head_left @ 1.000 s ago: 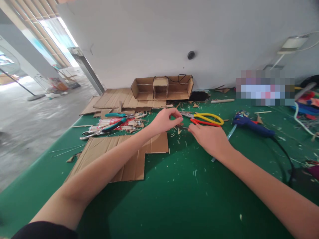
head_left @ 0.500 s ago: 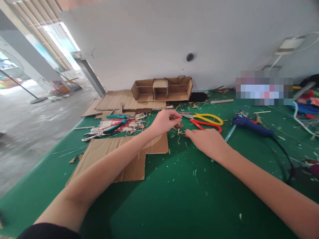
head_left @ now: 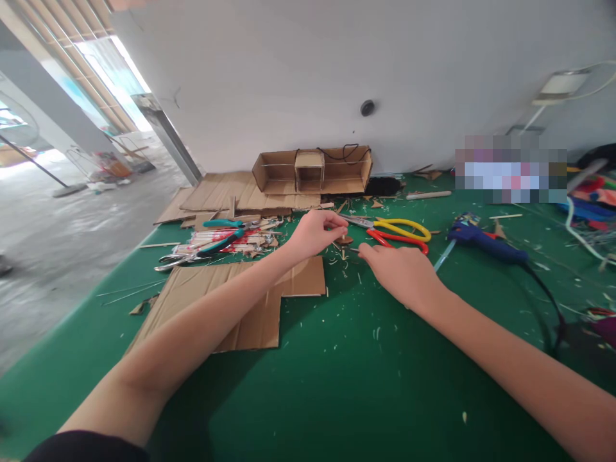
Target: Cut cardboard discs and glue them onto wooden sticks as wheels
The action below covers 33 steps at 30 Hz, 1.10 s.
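No legible text or labels anywhere.

The table (head_left: 337, 385) is covered in matt green felt-like cloth, littered with pale wood chips. Flat corrugated cardboard (head_left: 250, 301) looks dull and brown. The scissors (head_left: 394, 232) have glossy yellow and red plastic-coated handles with metal blades.

I am looking at a craft workshop. In front of me a green work table (head_left: 337, 385) is strewn with offcuts and slivers, cut sheets of corrugated cardboard (head_left: 231, 301), yellow- and red-handled scissors (head_left: 397, 232), teal-handled pliers (head_left: 212, 240) and a blue hot glue gun (head_left: 486, 242). A half-built cardboard box model (head_left: 312, 170) stands against the white wall, and bare concrete floor lies to the left.
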Tool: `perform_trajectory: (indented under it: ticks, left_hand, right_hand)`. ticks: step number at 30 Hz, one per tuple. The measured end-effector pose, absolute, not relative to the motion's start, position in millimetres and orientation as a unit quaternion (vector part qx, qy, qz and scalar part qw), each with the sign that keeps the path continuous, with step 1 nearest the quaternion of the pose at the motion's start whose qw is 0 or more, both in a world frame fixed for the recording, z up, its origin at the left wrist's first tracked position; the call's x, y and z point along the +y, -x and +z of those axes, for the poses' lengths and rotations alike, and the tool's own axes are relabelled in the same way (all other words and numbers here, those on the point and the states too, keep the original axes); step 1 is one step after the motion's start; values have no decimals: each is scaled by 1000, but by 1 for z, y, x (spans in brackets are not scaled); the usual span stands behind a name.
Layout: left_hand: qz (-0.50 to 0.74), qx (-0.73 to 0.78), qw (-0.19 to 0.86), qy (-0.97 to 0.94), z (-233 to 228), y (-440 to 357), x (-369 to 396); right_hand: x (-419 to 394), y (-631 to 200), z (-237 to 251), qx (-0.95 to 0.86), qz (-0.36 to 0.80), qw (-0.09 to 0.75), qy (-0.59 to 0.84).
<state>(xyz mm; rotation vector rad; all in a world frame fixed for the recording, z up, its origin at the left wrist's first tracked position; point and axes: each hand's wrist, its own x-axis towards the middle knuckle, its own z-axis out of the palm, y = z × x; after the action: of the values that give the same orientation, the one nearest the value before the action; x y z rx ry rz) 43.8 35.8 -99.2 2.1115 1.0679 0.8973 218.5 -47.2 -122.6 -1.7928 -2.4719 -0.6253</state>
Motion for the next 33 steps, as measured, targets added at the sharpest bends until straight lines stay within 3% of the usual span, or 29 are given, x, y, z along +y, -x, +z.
perform_trajectory:
  ticks: [7,18,28,33]
  left_hand:
    - [330,391,283,-811,-91,-47,26]
    - [329,381,274,-819,-94,-46,31]
    - [328,392,262,-818,-94,-43,29]
    - [322,389,264,-822,-93,-43,28]
  right_hand:
    - [-53,-212,-121,-811,-161,-18,562]
    - [-57,-211,-120,-776,-235,2,586]
    - [-56,-205,-116,-803,-154,-51,573]
    - [-58,-207,-119,-797,-201,-32,569]
